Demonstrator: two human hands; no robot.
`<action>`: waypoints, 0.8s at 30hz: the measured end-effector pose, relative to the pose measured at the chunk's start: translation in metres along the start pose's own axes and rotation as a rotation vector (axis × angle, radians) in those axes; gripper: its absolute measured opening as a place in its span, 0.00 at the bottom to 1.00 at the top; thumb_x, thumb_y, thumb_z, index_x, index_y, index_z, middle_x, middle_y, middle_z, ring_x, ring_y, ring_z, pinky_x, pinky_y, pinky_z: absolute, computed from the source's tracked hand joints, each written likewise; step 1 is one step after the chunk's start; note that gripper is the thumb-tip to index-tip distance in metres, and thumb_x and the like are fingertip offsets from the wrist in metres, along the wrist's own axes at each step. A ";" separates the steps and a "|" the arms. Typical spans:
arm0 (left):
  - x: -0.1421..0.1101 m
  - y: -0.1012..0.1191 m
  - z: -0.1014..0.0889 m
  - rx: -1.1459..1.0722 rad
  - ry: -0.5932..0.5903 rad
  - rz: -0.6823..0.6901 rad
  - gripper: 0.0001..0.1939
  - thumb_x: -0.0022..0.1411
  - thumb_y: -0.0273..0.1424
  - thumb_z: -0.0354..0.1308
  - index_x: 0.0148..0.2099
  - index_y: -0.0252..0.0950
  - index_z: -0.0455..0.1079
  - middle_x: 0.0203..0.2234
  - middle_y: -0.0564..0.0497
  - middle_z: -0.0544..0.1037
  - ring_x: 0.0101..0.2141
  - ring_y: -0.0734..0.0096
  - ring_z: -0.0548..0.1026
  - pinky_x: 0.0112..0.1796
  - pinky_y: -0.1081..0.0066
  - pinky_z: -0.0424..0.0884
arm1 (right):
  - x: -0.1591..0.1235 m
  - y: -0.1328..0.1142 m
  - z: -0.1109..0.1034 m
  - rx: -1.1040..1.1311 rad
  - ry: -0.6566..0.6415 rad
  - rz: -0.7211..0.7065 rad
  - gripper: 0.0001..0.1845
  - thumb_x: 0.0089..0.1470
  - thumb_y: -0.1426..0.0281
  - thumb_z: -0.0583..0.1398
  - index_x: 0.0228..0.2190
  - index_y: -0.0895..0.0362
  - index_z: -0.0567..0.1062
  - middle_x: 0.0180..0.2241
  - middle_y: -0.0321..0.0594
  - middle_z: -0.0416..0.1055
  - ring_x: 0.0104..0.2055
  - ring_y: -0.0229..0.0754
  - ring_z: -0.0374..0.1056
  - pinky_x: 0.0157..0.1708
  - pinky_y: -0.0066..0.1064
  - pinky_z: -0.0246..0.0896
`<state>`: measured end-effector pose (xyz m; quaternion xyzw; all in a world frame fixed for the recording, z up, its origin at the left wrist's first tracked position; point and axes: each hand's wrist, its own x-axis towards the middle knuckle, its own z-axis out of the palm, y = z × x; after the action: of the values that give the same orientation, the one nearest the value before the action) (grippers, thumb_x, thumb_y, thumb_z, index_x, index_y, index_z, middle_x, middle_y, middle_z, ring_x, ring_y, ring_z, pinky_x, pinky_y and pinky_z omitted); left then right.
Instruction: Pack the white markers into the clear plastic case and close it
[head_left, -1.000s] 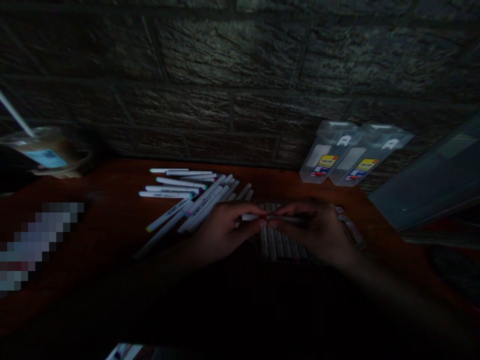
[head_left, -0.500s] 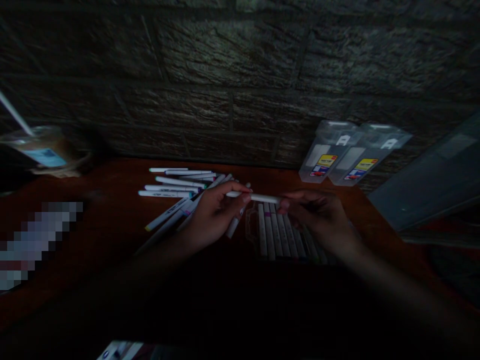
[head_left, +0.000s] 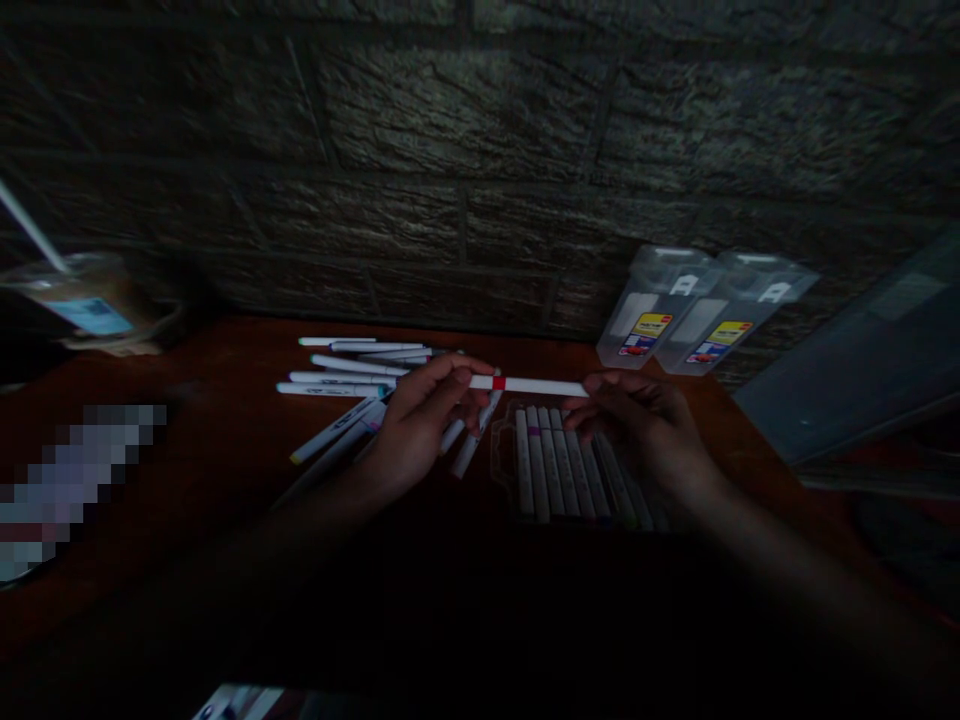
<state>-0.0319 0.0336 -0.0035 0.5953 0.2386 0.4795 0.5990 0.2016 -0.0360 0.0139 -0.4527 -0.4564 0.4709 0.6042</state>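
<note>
A white marker (head_left: 541, 386) with a red band is held level between my two hands, above the table. My left hand (head_left: 421, 420) pinches its left end, and my right hand (head_left: 649, 420) has the right end between thumb and fingers. Below my right hand lies a clear case (head_left: 501, 455) with a row of several white markers (head_left: 556, 470) side by side, partly covered by that hand. Loose white markers (head_left: 334, 390) with coloured ends lie in a pile to the left, some behind my left hand.
Two clear plastic boxes (head_left: 634, 320) with yellow and blue labels stand against the stone-block wall (head_left: 480, 120). A drink cup (head_left: 90, 300) with a straw is at the far left of the wooden table (head_left: 202, 400). A pixelated patch covers something at left. The scene is dark.
My hands have moved a little apart along the marker, my right hand slightly to the right. The red band on the marker now shows.
</note>
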 end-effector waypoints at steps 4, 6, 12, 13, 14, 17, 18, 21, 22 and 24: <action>0.000 0.002 0.002 -0.011 -0.022 0.010 0.13 0.70 0.36 0.58 0.47 0.33 0.78 0.31 0.47 0.80 0.25 0.73 0.73 0.27 0.71 0.73 | 0.002 -0.001 -0.002 0.052 0.073 0.066 0.14 0.47 0.61 0.75 0.29 0.56 0.82 0.29 0.43 0.84 0.25 0.39 0.78 0.22 0.25 0.73; -0.001 0.004 0.003 0.019 -0.035 0.027 0.14 0.70 0.36 0.57 0.50 0.33 0.77 0.33 0.46 0.81 0.25 0.73 0.74 0.28 0.70 0.74 | 0.003 -0.001 -0.002 0.068 0.101 0.092 0.13 0.47 0.61 0.75 0.29 0.56 0.81 0.29 0.43 0.84 0.24 0.40 0.78 0.21 0.25 0.74; -0.005 0.007 0.004 0.235 -0.056 0.088 0.15 0.72 0.33 0.55 0.55 0.33 0.76 0.34 0.47 0.83 0.25 0.75 0.75 0.27 0.72 0.72 | 0.005 -0.002 -0.005 0.101 0.137 0.140 0.11 0.48 0.64 0.74 0.29 0.55 0.80 0.27 0.40 0.83 0.24 0.39 0.78 0.22 0.25 0.74; -0.006 0.007 0.004 0.250 -0.057 0.088 0.15 0.72 0.33 0.55 0.55 0.33 0.76 0.34 0.47 0.83 0.24 0.75 0.75 0.27 0.72 0.72 | 0.005 -0.002 -0.005 0.105 0.133 0.142 0.11 0.48 0.64 0.74 0.28 0.55 0.80 0.27 0.40 0.83 0.24 0.38 0.77 0.22 0.25 0.74; -0.005 0.007 0.004 0.256 -0.056 0.086 0.15 0.72 0.33 0.56 0.55 0.34 0.76 0.34 0.47 0.84 0.24 0.75 0.75 0.27 0.72 0.72 | 0.005 -0.001 -0.005 0.109 0.125 0.140 0.11 0.48 0.64 0.74 0.29 0.55 0.81 0.27 0.40 0.83 0.24 0.38 0.77 0.22 0.25 0.73; -0.005 0.007 0.005 0.256 -0.045 0.082 0.14 0.71 0.32 0.57 0.54 0.33 0.77 0.34 0.48 0.84 0.24 0.76 0.75 0.28 0.73 0.73 | 0.005 0.000 -0.004 0.087 0.092 0.102 0.10 0.48 0.64 0.74 0.28 0.56 0.81 0.26 0.39 0.82 0.23 0.35 0.75 0.23 0.24 0.71; -0.005 0.006 0.005 0.263 -0.041 0.074 0.13 0.71 0.31 0.57 0.53 0.33 0.77 0.34 0.48 0.84 0.25 0.76 0.75 0.27 0.73 0.73 | 0.004 0.000 -0.004 0.057 0.079 0.078 0.10 0.49 0.64 0.73 0.27 0.56 0.81 0.26 0.38 0.81 0.23 0.35 0.74 0.22 0.24 0.70; -0.006 0.007 0.007 0.299 -0.037 0.038 0.13 0.70 0.32 0.58 0.52 0.33 0.77 0.33 0.47 0.84 0.25 0.75 0.76 0.25 0.74 0.72 | 0.001 0.000 -0.001 -0.110 0.030 -0.007 0.10 0.49 0.63 0.73 0.26 0.55 0.82 0.23 0.36 0.78 0.21 0.35 0.71 0.20 0.26 0.67; -0.006 0.007 0.008 0.312 -0.042 0.024 0.12 0.70 0.31 0.58 0.51 0.33 0.77 0.33 0.47 0.84 0.25 0.75 0.76 0.25 0.74 0.72 | -0.001 -0.001 0.000 -0.185 0.013 -0.033 0.09 0.49 0.63 0.73 0.27 0.54 0.83 0.22 0.35 0.77 0.21 0.35 0.70 0.19 0.27 0.67; -0.007 0.007 0.009 0.323 -0.065 0.017 0.10 0.68 0.30 0.60 0.48 0.33 0.77 0.33 0.48 0.84 0.25 0.75 0.77 0.25 0.75 0.73 | -0.005 0.000 0.003 -0.338 -0.015 -0.085 0.07 0.48 0.64 0.74 0.29 0.53 0.84 0.21 0.34 0.77 0.20 0.36 0.70 0.19 0.28 0.67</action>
<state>-0.0292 0.0221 0.0028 0.7010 0.2881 0.4206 0.4986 0.1982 -0.0406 0.0141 -0.5247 -0.5522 0.3648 0.5355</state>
